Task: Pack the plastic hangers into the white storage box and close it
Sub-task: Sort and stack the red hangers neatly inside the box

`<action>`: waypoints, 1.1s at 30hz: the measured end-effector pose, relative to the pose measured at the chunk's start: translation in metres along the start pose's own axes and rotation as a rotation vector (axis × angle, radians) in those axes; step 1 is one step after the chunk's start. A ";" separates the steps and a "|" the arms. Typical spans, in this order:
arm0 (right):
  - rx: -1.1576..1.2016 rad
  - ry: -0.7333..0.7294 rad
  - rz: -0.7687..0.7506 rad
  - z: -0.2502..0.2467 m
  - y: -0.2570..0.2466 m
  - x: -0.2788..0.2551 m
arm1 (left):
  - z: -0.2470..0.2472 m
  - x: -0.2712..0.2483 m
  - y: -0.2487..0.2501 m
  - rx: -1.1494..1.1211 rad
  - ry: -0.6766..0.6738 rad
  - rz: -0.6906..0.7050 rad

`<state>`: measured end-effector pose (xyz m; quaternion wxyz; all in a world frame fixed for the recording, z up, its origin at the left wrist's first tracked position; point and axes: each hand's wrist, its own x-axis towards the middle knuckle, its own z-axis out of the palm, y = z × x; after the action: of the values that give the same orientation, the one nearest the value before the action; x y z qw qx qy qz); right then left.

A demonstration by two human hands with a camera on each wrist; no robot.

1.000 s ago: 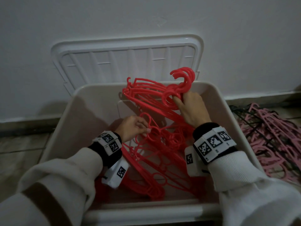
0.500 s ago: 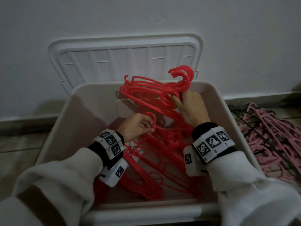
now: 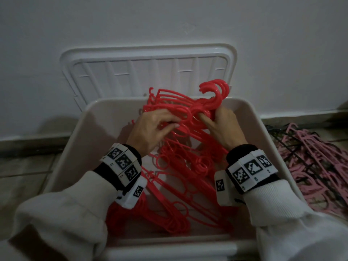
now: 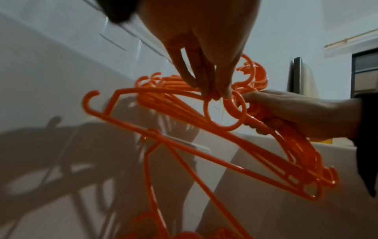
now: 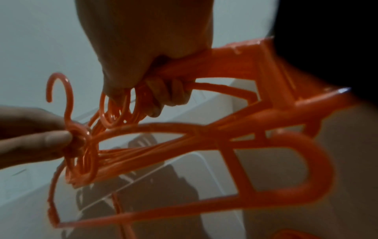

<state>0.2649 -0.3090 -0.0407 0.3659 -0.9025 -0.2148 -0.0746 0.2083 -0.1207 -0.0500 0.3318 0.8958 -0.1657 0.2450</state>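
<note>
Tiled floor (image 3: pixel 24 166), white wall (image 3: pixel 169 19)

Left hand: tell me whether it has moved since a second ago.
Yes. The left hand has gone up and away, toward the white plastic storage box's far rim, and now grips the red plastic hangers beside the right hand.

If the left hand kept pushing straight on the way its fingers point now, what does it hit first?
Probably the right hand: the left hand points across the red hangers that both hands grip, and the two nearly meet at the rings. Depth is unclear, so it might pass just in front.
</note>
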 end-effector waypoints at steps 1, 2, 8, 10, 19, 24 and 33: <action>0.021 -0.032 -0.003 0.000 -0.001 0.000 | 0.000 0.001 0.001 -0.007 0.022 0.012; 0.037 -0.059 -0.012 0.001 -0.002 -0.001 | 0.001 0.001 0.003 -0.013 0.039 0.022; 0.177 -0.174 -0.040 0.003 -0.014 -0.007 | 0.003 0.001 0.015 -0.033 0.130 0.075; 0.271 -0.205 -0.031 0.002 -0.017 -0.008 | 0.002 0.000 0.017 -0.036 0.164 0.077; 0.168 -0.295 -0.053 0.007 -0.017 -0.009 | 0.002 -0.002 0.021 0.114 0.291 0.028; 0.095 -0.268 -0.036 0.008 -0.014 -0.010 | -0.005 0.000 0.014 0.272 0.017 -0.025; -0.178 -0.328 -0.047 0.004 -0.010 -0.009 | 0.000 -0.001 -0.005 0.441 -0.505 -0.108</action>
<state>0.2529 -0.3028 -0.0403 0.2429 -0.9261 -0.2851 0.0463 0.2096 -0.1167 -0.0529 0.0909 0.9859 -0.1377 0.0272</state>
